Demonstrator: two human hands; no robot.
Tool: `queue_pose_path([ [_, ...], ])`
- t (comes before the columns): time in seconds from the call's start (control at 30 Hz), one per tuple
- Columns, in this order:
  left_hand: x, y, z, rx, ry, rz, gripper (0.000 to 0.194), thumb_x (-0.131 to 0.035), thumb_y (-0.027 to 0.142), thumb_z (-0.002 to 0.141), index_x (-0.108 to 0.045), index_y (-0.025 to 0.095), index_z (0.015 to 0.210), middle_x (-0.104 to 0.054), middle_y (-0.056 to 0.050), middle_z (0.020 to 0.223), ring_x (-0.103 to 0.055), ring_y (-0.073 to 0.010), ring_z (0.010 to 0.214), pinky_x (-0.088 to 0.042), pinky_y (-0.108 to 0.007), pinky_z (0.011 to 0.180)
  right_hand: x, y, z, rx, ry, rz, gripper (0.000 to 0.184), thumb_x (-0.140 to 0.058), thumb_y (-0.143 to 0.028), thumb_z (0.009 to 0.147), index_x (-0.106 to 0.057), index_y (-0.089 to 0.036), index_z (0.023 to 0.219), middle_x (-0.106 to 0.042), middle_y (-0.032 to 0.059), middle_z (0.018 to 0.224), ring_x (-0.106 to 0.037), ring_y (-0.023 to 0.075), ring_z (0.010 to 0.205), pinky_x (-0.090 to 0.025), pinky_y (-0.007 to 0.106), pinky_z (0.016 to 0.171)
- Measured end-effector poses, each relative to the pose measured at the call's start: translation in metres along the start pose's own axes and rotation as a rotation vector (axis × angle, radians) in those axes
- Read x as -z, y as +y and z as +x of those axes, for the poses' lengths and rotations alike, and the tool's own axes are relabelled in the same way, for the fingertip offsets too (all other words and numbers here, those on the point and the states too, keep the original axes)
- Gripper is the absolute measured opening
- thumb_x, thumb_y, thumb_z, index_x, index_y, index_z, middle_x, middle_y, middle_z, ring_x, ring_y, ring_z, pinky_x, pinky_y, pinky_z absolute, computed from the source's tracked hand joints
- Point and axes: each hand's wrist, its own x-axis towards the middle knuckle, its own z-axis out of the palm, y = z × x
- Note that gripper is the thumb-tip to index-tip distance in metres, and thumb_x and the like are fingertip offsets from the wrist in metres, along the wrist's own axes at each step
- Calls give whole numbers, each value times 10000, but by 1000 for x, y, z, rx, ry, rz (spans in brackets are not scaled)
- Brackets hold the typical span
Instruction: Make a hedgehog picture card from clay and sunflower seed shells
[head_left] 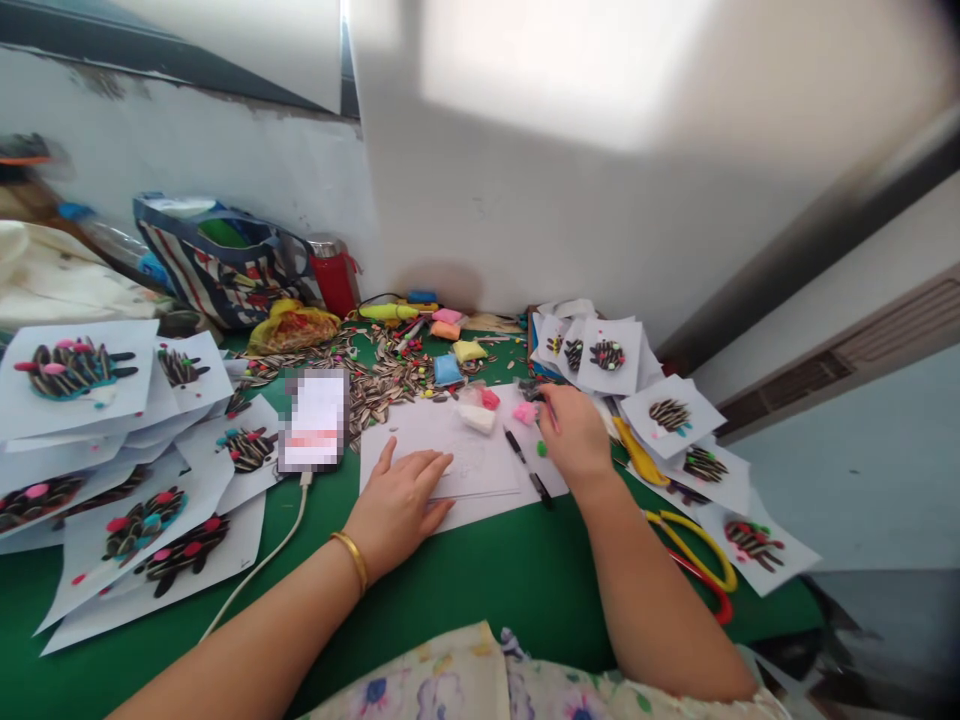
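My left hand [401, 505] lies flat with spread fingers on white paper [390, 430] that bears faint pencil lines. To its right, my right hand [577, 435] is closed, its fingertips beside a lump of pink clay [524, 413] and a small dark packet [529, 388]. Something thin shows at those fingers, but I cannot make out what it is. A black pen [527, 467] rests on the paper between the hands. White clay in a clear wrapper [478, 418] and a small green ball [541, 449] are close by.
Sunflower seeds [382, 385] are strewn across the green table [495, 585]. Seed-decorated paper cards [97, 375] pile up on the left, and more cards [671, 415] on the right. A phone [315, 420] trails a white cable. Yellow-handled scissors [697, 545] lie beside my right forearm.
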Motion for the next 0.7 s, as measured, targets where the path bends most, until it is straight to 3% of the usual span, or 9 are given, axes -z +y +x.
queue_pose_path([
  [0.07,-1,-1,0,2,27,-18,447,-561,303,873,-515,192,1304,-631,-116,1233,-588,-253,1140,-164,-572,1162,9,17,0,-100,-102,-164,342,-461,-161,881,-608,-163,1189,-658,142,1061,-577,303,987,-422,419,851],
  [0.17,1,-2,1,1,73,-48,383,-547,284,879,-558,204,1254,-641,-109,1218,-595,-247,1132,-178,-574,1159,14,27,-3,-129,-275,-272,404,-484,-100,821,-641,-218,1174,-668,126,1033,-595,292,942,-422,392,785],
  [0.37,20,11,6,72,127,-156,235,-501,310,918,-641,235,1092,-635,-91,1234,-580,-240,1156,-228,-594,1125,4,25,15,-112,-197,-317,451,-477,-117,842,-595,-224,1264,-638,128,1135,-567,281,990,-426,366,779],
  [0.57,40,33,19,106,143,-295,191,-515,301,911,-685,239,972,-686,-47,1065,-624,-211,1016,-288,-560,1102,-18,28,55,15,-383,-341,520,-502,-79,831,-543,-240,1324,-590,109,1239,-507,255,1098,-422,335,835],
  [0.7,38,30,27,114,217,-351,188,-527,292,903,-693,220,952,-683,-60,1037,-613,-221,1005,-382,-505,1048,-19,27,68,18,-380,-364,404,-528,-111,830,-627,-216,1208,-605,126,1153,-505,266,1083,-416,348,846],
])
